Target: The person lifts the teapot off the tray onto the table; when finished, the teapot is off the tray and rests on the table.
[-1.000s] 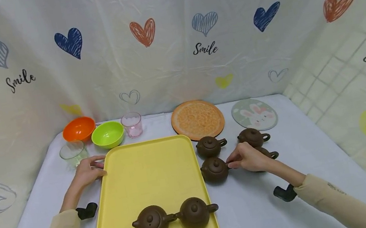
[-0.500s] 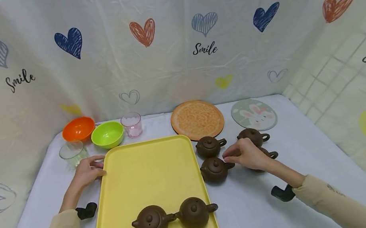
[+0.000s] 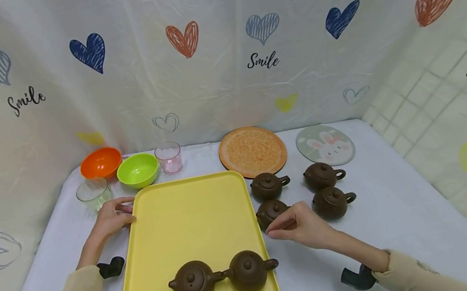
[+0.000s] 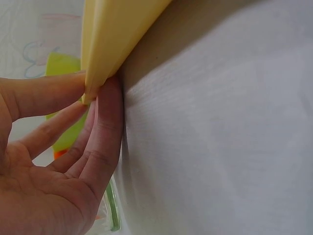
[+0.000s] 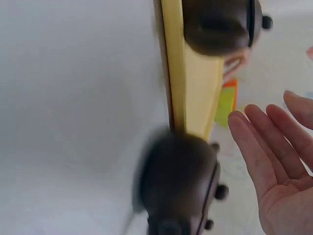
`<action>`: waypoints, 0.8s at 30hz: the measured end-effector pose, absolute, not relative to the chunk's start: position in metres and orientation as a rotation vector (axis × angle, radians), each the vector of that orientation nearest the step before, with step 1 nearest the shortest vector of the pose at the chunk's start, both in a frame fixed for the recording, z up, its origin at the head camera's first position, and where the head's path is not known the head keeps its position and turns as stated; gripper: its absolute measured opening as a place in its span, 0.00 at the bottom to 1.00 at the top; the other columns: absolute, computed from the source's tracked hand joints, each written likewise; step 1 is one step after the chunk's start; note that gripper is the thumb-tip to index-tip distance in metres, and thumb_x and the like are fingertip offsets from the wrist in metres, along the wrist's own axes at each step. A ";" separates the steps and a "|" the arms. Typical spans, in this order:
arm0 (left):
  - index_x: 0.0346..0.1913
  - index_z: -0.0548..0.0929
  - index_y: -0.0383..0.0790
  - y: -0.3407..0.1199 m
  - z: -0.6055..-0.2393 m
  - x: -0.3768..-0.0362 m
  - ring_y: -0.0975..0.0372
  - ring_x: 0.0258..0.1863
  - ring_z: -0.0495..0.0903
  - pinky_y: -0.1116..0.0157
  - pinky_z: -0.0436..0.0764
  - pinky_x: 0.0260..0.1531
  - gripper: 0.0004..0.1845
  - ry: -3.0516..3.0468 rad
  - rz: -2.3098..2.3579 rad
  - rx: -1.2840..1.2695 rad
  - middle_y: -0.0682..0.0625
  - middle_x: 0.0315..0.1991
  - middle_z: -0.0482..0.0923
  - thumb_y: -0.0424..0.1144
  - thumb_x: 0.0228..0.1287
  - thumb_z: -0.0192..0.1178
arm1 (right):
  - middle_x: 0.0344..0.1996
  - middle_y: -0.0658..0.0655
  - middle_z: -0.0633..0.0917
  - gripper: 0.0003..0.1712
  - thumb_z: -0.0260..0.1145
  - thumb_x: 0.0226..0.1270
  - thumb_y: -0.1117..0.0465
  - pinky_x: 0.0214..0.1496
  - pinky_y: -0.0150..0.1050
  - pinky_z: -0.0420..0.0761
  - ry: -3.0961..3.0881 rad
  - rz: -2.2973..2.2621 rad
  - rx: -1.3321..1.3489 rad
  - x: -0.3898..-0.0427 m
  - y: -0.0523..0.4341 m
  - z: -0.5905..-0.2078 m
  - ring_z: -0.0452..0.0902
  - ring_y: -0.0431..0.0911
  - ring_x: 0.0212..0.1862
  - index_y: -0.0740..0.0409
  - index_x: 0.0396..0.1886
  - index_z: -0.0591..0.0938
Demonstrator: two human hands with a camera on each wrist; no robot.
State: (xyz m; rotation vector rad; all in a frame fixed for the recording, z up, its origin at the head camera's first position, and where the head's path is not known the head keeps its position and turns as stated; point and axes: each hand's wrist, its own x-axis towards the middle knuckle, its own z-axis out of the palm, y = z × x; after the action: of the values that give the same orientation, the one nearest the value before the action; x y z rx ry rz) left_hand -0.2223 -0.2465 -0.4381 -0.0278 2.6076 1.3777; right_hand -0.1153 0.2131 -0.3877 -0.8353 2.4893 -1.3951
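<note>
My left hand [image 3: 111,218] pinches the left rim of a yellow tray [image 3: 190,219]; the left wrist view has the thumb on one side of the rim [image 4: 100,54] and fingers under it. My right hand [image 3: 305,226], fingers loosely bent and holding nothing, hovers by the tray's right edge. It partly covers a brown teapot [image 3: 270,213] in the head view. In the right wrist view the fingers [image 5: 264,152] are apart from the teapots. Two teapots sit on the tray, a left one [image 3: 193,283] and a right one [image 3: 247,272], whose handle reaches over the rim.
Right of the tray stand more brown teapots: one behind [image 3: 266,186] and two farther right [image 3: 323,175], [image 3: 332,202]. At the back lie an orange round mat [image 3: 253,151] and a bunny mat [image 3: 325,145]. Bowls [image 3: 138,171] and glasses [image 3: 169,158] stand back left.
My right hand has let go of the handle of the teapot beside the tray and moved toward me and slightly left. The left hand and the tray have stayed in place.
</note>
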 end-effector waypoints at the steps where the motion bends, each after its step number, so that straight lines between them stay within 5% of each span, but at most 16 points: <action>1: 0.62 0.69 0.23 -0.247 -0.438 -0.223 0.59 0.30 0.77 0.68 0.83 0.30 0.32 2.610 1.372 -0.027 0.38 0.39 0.75 0.25 0.51 0.62 | 0.32 0.55 0.89 0.11 0.71 0.58 0.61 0.36 0.34 0.84 2.473 -1.402 -0.843 -0.112 0.211 -0.389 0.85 0.40 0.34 0.65 0.36 0.88; 24: 0.62 0.69 0.23 -0.248 -0.439 -0.222 0.60 0.30 0.78 0.68 0.83 0.30 0.32 2.618 1.368 -0.014 0.36 0.40 0.75 0.25 0.51 0.62 | 0.29 0.58 0.88 0.06 0.72 0.54 0.68 0.31 0.33 0.83 2.401 -1.444 -0.857 -0.081 0.194 -0.418 0.84 0.36 0.31 0.67 0.32 0.88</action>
State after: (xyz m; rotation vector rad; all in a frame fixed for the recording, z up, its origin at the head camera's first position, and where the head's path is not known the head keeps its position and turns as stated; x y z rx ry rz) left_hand -0.2224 -0.2482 -0.4393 -0.0137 2.6176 1.3678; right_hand -0.0807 0.1942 -0.4179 -0.8568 2.4009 -1.4438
